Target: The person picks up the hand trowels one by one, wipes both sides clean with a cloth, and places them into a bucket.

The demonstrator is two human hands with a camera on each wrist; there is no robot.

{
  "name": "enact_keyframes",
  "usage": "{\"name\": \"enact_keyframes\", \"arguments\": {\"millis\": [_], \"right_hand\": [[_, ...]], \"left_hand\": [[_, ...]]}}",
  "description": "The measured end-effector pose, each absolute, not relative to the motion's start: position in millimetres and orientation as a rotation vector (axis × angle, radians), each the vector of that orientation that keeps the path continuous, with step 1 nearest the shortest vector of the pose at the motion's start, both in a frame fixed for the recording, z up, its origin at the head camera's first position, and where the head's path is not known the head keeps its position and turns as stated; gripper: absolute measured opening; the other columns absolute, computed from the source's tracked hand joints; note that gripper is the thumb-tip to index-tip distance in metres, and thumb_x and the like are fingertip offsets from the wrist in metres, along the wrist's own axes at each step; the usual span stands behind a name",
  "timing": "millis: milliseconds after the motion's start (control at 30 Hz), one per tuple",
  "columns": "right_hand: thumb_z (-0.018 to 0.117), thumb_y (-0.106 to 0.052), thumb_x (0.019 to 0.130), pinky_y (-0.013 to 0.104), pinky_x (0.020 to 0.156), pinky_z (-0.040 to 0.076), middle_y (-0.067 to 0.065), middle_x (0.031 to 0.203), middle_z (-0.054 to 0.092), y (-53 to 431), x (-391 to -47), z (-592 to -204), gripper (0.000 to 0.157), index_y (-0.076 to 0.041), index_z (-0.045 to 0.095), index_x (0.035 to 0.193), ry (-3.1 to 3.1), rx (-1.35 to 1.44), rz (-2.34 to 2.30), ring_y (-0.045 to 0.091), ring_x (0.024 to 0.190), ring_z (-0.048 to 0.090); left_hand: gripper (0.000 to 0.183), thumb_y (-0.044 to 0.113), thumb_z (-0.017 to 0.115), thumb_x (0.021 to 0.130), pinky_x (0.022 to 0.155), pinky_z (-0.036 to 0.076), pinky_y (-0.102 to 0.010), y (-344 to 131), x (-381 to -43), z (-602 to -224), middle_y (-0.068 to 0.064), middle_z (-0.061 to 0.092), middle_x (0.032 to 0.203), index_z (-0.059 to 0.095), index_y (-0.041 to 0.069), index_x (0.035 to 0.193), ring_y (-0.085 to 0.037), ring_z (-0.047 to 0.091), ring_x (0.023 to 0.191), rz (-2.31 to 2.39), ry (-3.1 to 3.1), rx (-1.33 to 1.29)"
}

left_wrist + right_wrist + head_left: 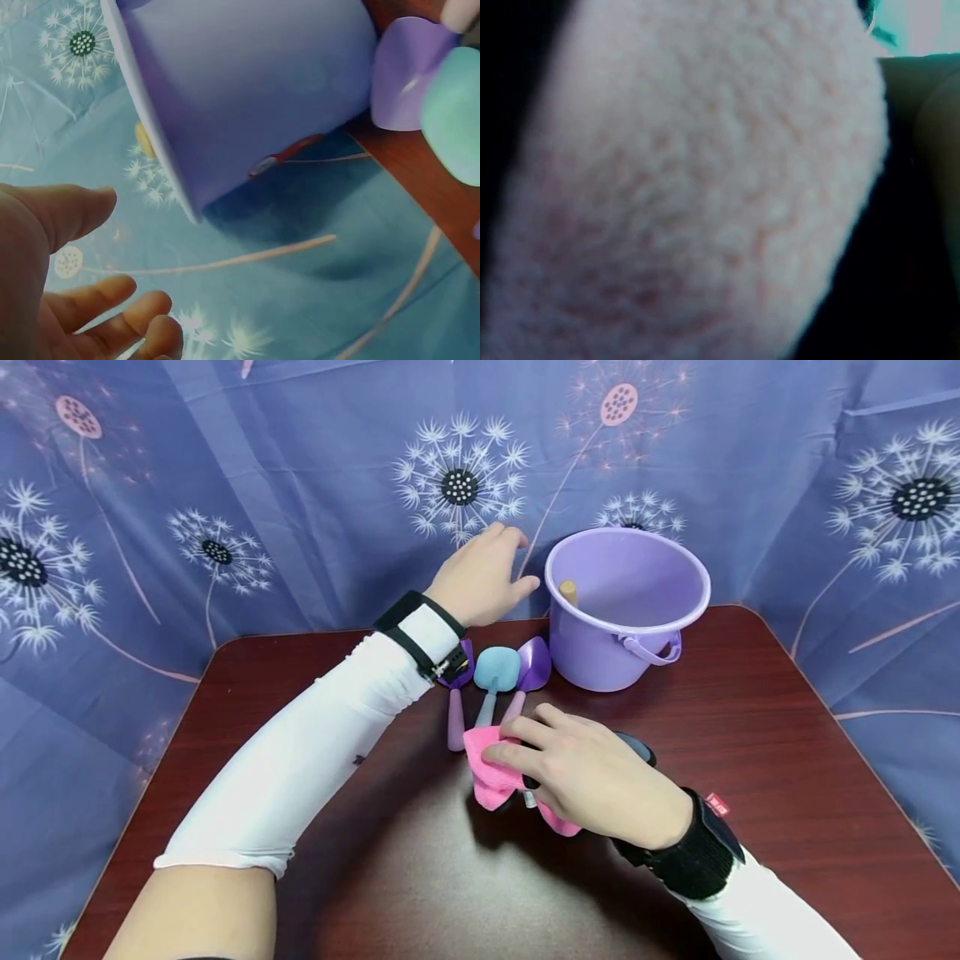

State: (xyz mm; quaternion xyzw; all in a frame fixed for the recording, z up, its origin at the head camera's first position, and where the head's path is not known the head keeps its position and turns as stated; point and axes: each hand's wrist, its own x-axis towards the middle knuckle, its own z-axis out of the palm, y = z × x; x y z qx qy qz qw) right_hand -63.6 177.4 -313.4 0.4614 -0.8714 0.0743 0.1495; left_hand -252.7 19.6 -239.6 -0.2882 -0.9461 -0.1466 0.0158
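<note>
My left hand, fingers loosely bent and nothing in them, hovers near the back edge of the table, just left of the purple bucket. In the left wrist view its thumb and fingers are spread apart beside the bucket's rim. Lower down in the head view, my right hand grips a pink cloth, part of which hangs below the palm. The cloth's blurred, fuzzy surface fills most of the right wrist view. A grey-blue rounded thing is partly hidden behind the right hand.
Three toy garden tools lie between the hands: a light-blue shovel, a purple shovel and another purple tool partly hidden by the left wrist. A wooden handle end pokes up inside the bucket. Patterned blue fabric hangs behind the table.
</note>
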Motion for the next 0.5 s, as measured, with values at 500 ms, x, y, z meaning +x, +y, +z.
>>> {"name": "enact_keyframes", "arguments": {"millis": [500], "right_hand": [[0.076, 0.002, 0.077, 0.034, 0.088, 0.054, 0.000, 0.127, 0.065, 180.2, -66.8, -312.7, 0.059, -0.021, 0.072, 0.131, -2.538, 1.293, 0.254, 0.023, 0.109, 0.058]], "left_hand": [[0.050, 0.040, 0.070, 0.101, 0.090, 0.053, -0.043, -41.1, -231.5, -306.0, -0.013, 0.059, 0.118, 0.057, 0.002, 0.131, -0.026, 0.062, 0.099, -0.685, -2.976, -0.610]]}}
